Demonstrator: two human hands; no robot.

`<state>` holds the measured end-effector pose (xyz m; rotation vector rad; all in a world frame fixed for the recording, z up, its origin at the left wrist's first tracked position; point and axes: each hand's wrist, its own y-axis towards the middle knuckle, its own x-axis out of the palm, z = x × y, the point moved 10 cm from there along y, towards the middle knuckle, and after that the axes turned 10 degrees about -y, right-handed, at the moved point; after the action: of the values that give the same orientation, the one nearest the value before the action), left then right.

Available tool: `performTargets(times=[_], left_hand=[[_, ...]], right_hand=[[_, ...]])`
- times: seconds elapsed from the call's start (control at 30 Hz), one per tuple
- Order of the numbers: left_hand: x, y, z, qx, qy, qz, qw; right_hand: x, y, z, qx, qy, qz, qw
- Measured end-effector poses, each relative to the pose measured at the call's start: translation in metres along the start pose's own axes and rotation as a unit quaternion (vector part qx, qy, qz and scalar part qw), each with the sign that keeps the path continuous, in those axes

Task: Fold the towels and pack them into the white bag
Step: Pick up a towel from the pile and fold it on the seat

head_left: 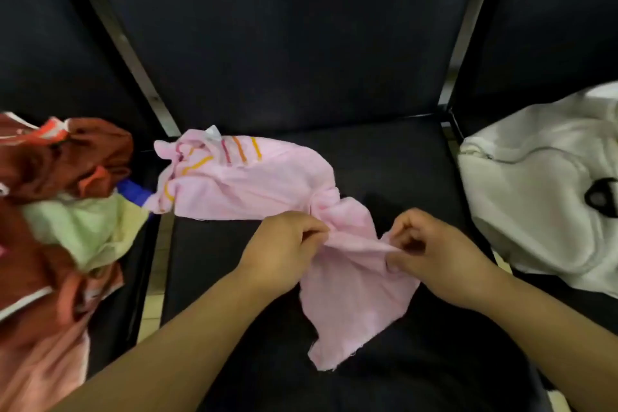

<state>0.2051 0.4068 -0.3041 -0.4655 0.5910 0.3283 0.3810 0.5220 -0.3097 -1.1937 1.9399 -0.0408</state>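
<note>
A pink towel [254, 181] with orange and red stripes lies crumpled across the middle black seat [401, 157]. My left hand [284, 244] pinches its near edge, and my right hand [431, 244] pinches the same edge a little to the right, so the cloth is bunched between them. A loose flap of the towel hangs toward me below both hands. The white bag [541, 204] lies on the seat to the right, apart from the towel, with a black mark on its side.
On the left seat sits a heap of unfolded towels: rust-brown ones [67, 157], a pale green one [83, 231] and a blue one [133, 191] peeking out. Metal frame bars [133, 67] separate the black seats and backrests.
</note>
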Motion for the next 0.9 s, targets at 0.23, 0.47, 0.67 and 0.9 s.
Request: performTargets(times=[0.23,0.47,0.67,0.9], left_hand=[[0.035,-0.002,-0.020,0.174,0.164,-0.018,0.971],[0.055,-0.051,-0.024,0.165,0.215,-0.033,0.962],[0.101,-0.111,-0.014,0.133,0.166,-0.130,0.968],[0.078,-0.119,-0.041,0.097,0.082,-0.100,0.987]], right_hand=[[0.003,-0.011,0.002,-0.149,-0.125,0.086,0.977],[0.004,-0.028,-0.003,-0.194,-0.269,0.146,0.932],[0.040,-0.065,-0.005,-0.212,-0.281,0.030,0.935],[0.070,-0.075,-0.001,-0.211,-0.352,0.046,0.911]])
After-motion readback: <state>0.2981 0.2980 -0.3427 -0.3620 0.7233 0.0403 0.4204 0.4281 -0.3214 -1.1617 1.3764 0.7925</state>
